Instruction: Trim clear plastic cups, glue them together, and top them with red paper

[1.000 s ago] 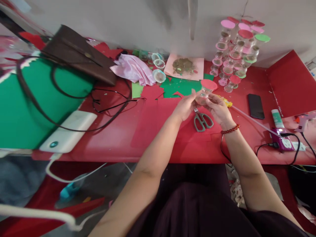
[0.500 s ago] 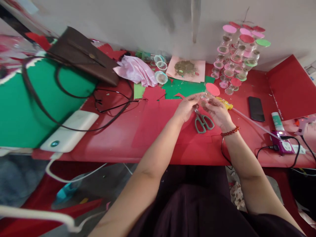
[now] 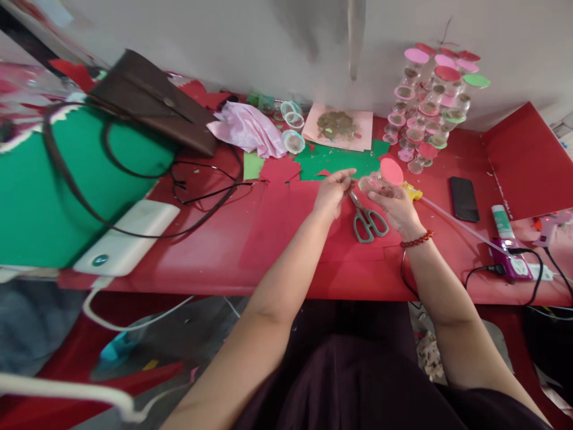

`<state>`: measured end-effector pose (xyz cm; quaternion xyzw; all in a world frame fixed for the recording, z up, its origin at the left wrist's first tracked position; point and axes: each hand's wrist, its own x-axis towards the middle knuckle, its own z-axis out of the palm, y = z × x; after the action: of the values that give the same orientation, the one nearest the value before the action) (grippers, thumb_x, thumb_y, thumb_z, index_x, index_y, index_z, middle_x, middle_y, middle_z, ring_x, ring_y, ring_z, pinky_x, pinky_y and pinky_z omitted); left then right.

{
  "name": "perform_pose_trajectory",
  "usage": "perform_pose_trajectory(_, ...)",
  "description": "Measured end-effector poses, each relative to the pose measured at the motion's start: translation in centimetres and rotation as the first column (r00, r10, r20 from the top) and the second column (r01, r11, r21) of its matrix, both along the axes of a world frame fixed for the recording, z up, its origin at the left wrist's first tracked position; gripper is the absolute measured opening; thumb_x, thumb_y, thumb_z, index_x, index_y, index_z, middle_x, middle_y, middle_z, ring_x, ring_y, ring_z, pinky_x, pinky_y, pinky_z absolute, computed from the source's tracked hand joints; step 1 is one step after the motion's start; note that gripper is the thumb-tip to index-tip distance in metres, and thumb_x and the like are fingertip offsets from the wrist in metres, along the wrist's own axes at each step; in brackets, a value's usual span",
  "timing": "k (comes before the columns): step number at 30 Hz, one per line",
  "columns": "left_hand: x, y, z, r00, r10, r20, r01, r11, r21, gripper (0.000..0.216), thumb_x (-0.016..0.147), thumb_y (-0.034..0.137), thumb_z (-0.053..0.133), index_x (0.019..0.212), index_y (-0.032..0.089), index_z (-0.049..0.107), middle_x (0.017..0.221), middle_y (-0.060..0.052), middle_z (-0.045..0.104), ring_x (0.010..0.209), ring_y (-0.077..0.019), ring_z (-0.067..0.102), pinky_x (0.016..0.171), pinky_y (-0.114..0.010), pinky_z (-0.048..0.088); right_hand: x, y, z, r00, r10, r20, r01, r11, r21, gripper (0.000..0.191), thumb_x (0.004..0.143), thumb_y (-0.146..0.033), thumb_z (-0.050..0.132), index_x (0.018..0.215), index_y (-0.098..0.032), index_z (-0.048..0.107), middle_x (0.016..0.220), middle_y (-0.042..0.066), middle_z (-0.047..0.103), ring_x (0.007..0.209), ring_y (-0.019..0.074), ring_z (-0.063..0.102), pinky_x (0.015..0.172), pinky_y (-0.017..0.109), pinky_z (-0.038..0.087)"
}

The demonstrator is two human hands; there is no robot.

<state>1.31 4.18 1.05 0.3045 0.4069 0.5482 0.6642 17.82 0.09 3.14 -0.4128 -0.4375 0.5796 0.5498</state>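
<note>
Held in my right hand (image 3: 396, 203) is a small clear plastic hourglass (image 3: 370, 184) with a coral-pink disc (image 3: 392, 171) on one end, tilted above the table. My left hand (image 3: 335, 192) hovers just left of it, apart from the hourglass. Its fingers are drawn together; whether something tiny sits between them I cannot make out. Below and between both hands lie grey-handled scissors (image 3: 369, 226) on red paper (image 3: 295, 227). Partly hidden behind my right hand is a yellow glue gun (image 3: 410, 192) with a pale stick trailing from it.
Stacked hourglasses with coloured discs (image 3: 430, 107) stand at the back right. Sand on pink paper (image 3: 362, 128), clear cups (image 3: 293, 141) and a pink cloth (image 3: 250, 128) lie along the wall. A brown bag (image 3: 156, 98) is left; a phone (image 3: 464, 198) and purple socket block (image 3: 510, 263) are right.
My left hand has come off the hourglass and moved slightly left. My right hand keeps the hourglass, and its coral disc has shifted a little to the right.
</note>
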Motion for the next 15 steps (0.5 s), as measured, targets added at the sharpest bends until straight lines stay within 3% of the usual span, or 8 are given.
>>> perform_pose_trajectory(3, 0.3, -0.4, 0.2, 0.993, -0.116, -0.005, 0.115, 0.992, -0.056, 0.03, 0.087, 0.046, 0.082, 0.094, 0.017, 0.078, 0.081, -0.007, 0.075, 0.08, -0.0193, 0.07, 0.08, -0.032, 0.054, -0.1, 0.0, 0.0, 0.998, -0.012, 0.069, 0.013, 1.0, -0.014, 0.044, 0.058, -0.032, 0.097, 0.095, -0.027, 0.073, 0.102, 0.002, 0.08, 0.102, 0.0227, 0.076, 0.098, 0.042, 0.063)
perform_pose_trajectory(5, 0.4, -0.8, 0.6, 0.975, -0.221, 0.012, 0.221, 0.975, -0.038, 0.041, 0.083, 0.056, 0.082, 0.099, 0.018, 0.08, 0.089, -0.01, 0.078, 0.083, -0.0222, 0.071, 0.079, -0.034, 0.055, -0.2, 0.0, 0.0, 0.993, -0.021, 0.116, 0.022, 1.0, -0.002, 0.045, 0.059, -0.036, 0.097, 0.097, -0.027, 0.074, 0.102, 0.003, 0.08, 0.098, 0.0227, 0.075, 0.091, 0.041, 0.064)
perform_pose_trajectory(7, 0.5, -1.2, 1.0, 0.956, -0.292, 0.019, 0.292, 0.956, 0.03, 0.041, 0.08, 0.052, 0.086, 0.105, 0.021, 0.08, 0.099, -0.009, 0.079, 0.085, -0.021, 0.071, 0.078, -0.032, 0.055, -0.3, 0.0, -0.1, 0.99, -0.032, 0.139, 0.031, 0.999, 0.014, 0.047, 0.059, -0.038, 0.096, 0.1, -0.027, 0.075, 0.102, 0.003, 0.081, 0.093, 0.0223, 0.075, 0.086, 0.04, 0.065)
perform_pose_trajectory(10, 0.5, -1.6, 1.3, 0.943, -0.331, -0.014, 0.331, 0.938, 0.103, 0.039, 0.072, 0.034, 0.095, 0.106, 0.023, 0.08, 0.107, -0.005, 0.079, 0.091, -0.019, 0.071, 0.083, -0.03, 0.055, -0.2, 0.0, -0.3, 0.988, -0.04, 0.152, 0.036, 0.999, 0.023, 0.048, 0.06, -0.039, 0.096, 0.101, -0.026, 0.076, 0.101, 0.004, 0.081, 0.089, 0.0218, 0.075, 0.083, 0.039, 0.064)
perform_pose_trajectory(15, 0.8, -1.7, 1.1, 0.963, -0.269, -0.031, 0.271, 0.959, 0.081, 0.041, 0.066, 0.013, 0.092, 0.104, 0.022, 0.078, 0.104, -0.002, 0.079, 0.096, -0.0179, 0.072, 0.087, -0.03, 0.054, 0.1, 0.2, -1.0, 0.985, -0.03, 0.171, 0.024, 0.999, 0.039, 0.052, 0.061, -0.041, 0.096, 0.106, -0.025, 0.076, 0.106, 0.005, 0.082, 0.091, 0.022, 0.075, 0.087, 0.04, 0.064)
